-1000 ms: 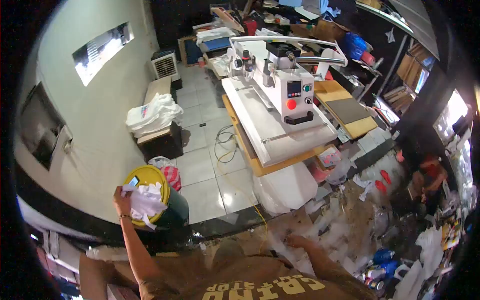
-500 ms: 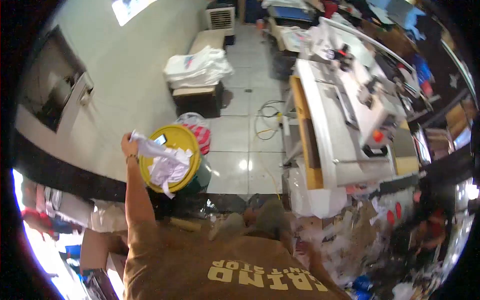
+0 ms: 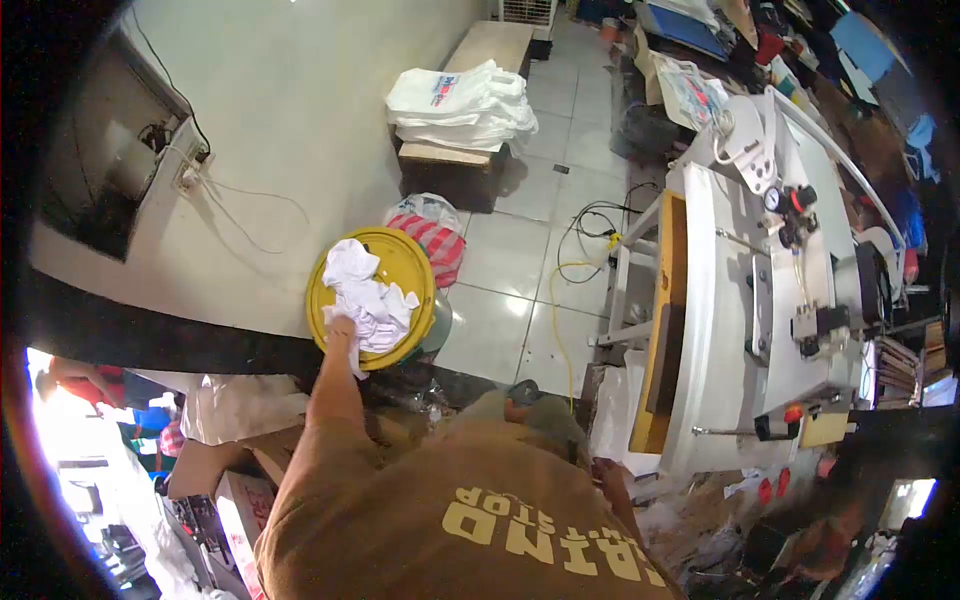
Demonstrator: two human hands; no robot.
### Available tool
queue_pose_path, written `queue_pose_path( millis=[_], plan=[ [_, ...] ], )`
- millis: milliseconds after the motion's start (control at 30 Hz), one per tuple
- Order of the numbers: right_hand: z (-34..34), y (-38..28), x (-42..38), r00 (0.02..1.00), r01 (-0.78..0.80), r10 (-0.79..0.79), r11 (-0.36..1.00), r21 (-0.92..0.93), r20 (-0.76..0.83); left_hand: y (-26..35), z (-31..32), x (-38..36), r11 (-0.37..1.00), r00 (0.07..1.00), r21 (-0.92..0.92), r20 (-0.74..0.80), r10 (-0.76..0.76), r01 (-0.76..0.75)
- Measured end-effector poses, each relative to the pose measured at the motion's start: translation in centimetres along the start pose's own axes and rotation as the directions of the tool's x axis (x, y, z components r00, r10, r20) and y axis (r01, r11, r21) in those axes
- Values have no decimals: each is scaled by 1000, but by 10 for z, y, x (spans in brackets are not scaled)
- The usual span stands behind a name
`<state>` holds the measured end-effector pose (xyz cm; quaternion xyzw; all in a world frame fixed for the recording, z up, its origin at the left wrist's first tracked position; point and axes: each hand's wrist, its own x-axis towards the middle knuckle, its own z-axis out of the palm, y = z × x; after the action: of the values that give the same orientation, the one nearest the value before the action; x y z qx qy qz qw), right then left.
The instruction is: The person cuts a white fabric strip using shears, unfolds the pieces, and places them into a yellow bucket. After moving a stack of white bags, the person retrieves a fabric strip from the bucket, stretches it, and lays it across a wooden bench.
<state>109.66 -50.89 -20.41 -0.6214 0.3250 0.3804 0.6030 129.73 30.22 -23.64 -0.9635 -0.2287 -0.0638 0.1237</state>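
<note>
My left hand (image 3: 342, 330) is closed at the near-left edge of a crumpled white cloth (image 3: 385, 316). The cloth lies bunched on a round yellow lid (image 3: 425, 262), and one strip of it hangs over the near rim. Under the lid stands a greenish bucket (image 3: 440, 325), mostly hidden. My right hand (image 3: 610, 474) hangs low at my side, close to the white machine table, its fingers too small and dim to make out.
Behind the bucket sits a red-and-white striped bag (image 3: 432, 243). Farther back, a stack of white bags (image 3: 462, 105) rests on a bench. A white machine table (image 3: 700, 330) stands on the right. Cables (image 3: 580, 240) lie on the tiled floor. Cardboard boxes (image 3: 215, 465) are at lower left.
My left hand has come down and nearer from the lid's far-left side, bringing the cloth onto the lid. The dark phone-like object there is now covered. My view has turned left.
</note>
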Motion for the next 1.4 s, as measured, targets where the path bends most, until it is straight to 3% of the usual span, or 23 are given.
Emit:
queue_pose_path(
  millis=[33, 133, 233, 333, 433, 500, 567, 633, 700, 733, 767, 833, 867, 1000, 1100, 1133, 1233, 1300, 1333, 1400],
  plan=[
    [2, -10, -1, 1000, 1, -1, 1000, -1, 0, 4, 24, -30, 953, 851, -241, 524, -31, 184],
    [5, -32, -4, 1000, -2, 2, 1000, -13, -11, 48, -10, -63, 830, 606, -382, 792, 68, 406],
    [8, -46, -8, 1000, -2, 2, 1000, -26, -25, 58, 37, -67, 589, 254, -298, 954, 160, 751],
    [5, -47, -5, 999, -2, 1, 1000, -16, -44, 103, -101, -50, 763, 742, -431, 664, -94, 482],
    [3, -45, -5, 997, -2, 3, 1000, 16, -75, 134, -164, -20, 801, 805, -384, 561, -193, 460],
    [1, -46, -6, 995, 0, 4, 999, 41, -103, 139, -113, -11, 834, 802, -362, 578, -150, 417],
    [3, -49, -4, 994, -11, 18, 998, 64, -112, 129, -54, -9, 881, 684, -396, 719, 123, 258],
    [10, -42, -9, 990, -23, 34, 997, 79, -138, 129, -55, -15, 853, 667, -418, 736, 116, 312],
    [17, -50, 0, 988, -21, 35, 995, 96, -148, 158, -103, -7, 802, 744, -280, 608, -277, 528],
    [22, -57, 4, 987, -17, 33, 995, 101, -157, 166, -76, -21, 828, 858, -281, 337, -388, 485],
    [28, -61, 8, 986, -18, 35, 994, 110, -161, 169, -78, -7, 830, 865, -295, 334, -375, 474],
    [42, -70, 16, 985, -20, 41, 992, 123, -170, 156, -92, 5, 843, 782, -318, 598, -178, 435],
    [51, -77, 21, 985, -23, 44, 992, 127, -167, 144, -47, 6, 860, 805, -347, 582, -115, 373],
    [87, -116, 49, 991, -24, 41, 992, 127, -131, 100, -84, 62, 841, 909, -469, 411, -65, 272],
    [107, -151, 68, 995, -20, 30, 993, 114, -93, 61, -157, 125, 886, 904, -360, 408, -131, 291],
    [116, -163, 74, 996, -16, 25, 994, 113, -82, 37, -142, 138, 815, 912, -463, 367, -181, 348],
    [131, -191, 80, 997, -20, 26, 996, 87, -71, 17, -159, 174, 760, 889, -480, 358, -286, 438],
    [135, -201, 87, 997, -25, 30, 997, 76, -68, 11, -134, 185, 509, 829, -663, 355, -432, 549],
    [138, -208, 90, 997, -19, 25, 997, 71, -73, 4, -124, 188, 652, 867, -573, 360, -343, 496],
    [140, -220, 96, 997, -14, 20, 997, 75, -78, 11, -107, 192, 777, 787, -340, 540, -299, 529]
  ],
)
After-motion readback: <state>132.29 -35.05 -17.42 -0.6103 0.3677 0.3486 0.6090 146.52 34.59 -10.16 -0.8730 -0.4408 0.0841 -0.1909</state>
